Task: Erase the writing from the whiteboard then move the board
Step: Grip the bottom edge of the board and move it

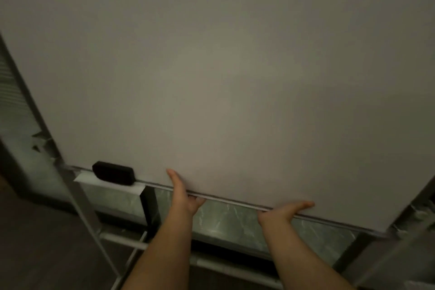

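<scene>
Head view: left hand (183, 195) and right hand (286, 211) are both clamped on the bottom edge of the whiteboard (223, 77), thumbs on its face, fingers curled beneath the rail. The board fills most of the frame, carried on a metal stand (94, 214). Judged stiff, broad and smooth-faced, probably awkward rather than heavy; the lower rail or side frame gives the surest hold. A black eraser (113, 173) rests on the tray at the board's lower left corner and could slide off. No writing, brand or label is legible; the surface appears wiped clean.

No legible text, seemingly, on whiteboard (211, 66)
</scene>
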Tool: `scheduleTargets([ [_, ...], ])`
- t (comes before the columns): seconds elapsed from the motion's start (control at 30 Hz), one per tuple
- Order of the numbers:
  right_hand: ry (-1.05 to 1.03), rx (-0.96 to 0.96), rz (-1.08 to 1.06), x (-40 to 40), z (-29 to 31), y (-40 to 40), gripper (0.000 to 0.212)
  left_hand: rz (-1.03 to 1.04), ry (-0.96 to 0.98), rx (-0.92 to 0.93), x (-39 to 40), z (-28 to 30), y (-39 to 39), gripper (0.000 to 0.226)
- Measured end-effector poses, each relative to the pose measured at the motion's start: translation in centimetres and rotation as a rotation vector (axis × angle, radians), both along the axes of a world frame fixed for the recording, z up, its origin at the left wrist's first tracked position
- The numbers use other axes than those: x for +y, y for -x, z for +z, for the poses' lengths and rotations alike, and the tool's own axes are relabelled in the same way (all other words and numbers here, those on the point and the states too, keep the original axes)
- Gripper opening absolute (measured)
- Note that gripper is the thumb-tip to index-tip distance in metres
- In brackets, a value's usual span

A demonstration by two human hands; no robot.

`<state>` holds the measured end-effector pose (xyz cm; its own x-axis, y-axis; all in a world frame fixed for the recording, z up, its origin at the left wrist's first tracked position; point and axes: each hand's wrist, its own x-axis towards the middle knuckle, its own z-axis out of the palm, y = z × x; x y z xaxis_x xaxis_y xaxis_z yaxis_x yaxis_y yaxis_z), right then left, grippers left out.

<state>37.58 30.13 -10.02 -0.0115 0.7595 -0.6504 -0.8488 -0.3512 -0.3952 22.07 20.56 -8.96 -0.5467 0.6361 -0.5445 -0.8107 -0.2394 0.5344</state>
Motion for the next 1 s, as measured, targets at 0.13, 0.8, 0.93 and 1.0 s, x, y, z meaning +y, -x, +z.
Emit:
scheduleTargets([
  [0.13,-0.163,0.066,0.049,-0.3,-0.9,-0.3,0.079,0.024,0.018,0.046,-0.9,-0.3,-0.5,0.084],
  [0.8,-0.228,0.087,0.076,-3.5,-1.9,-0.4,0.081,0.078,0.086,0.167,-4.8,-4.1,0.7,0.089],
  [0.93,-0.209,0.086,0.075,-4.2,-1.8,0.9,0.08,0.079,0.097,0.175,-5.8,-3.9,1.5,0.085],
  [1.0,-0.196,0.072,0.108,-5.1,-1.5,2.0,0.08,0.101,0.097,0.177,-6.7,-3.8,2.4,0.081],
])
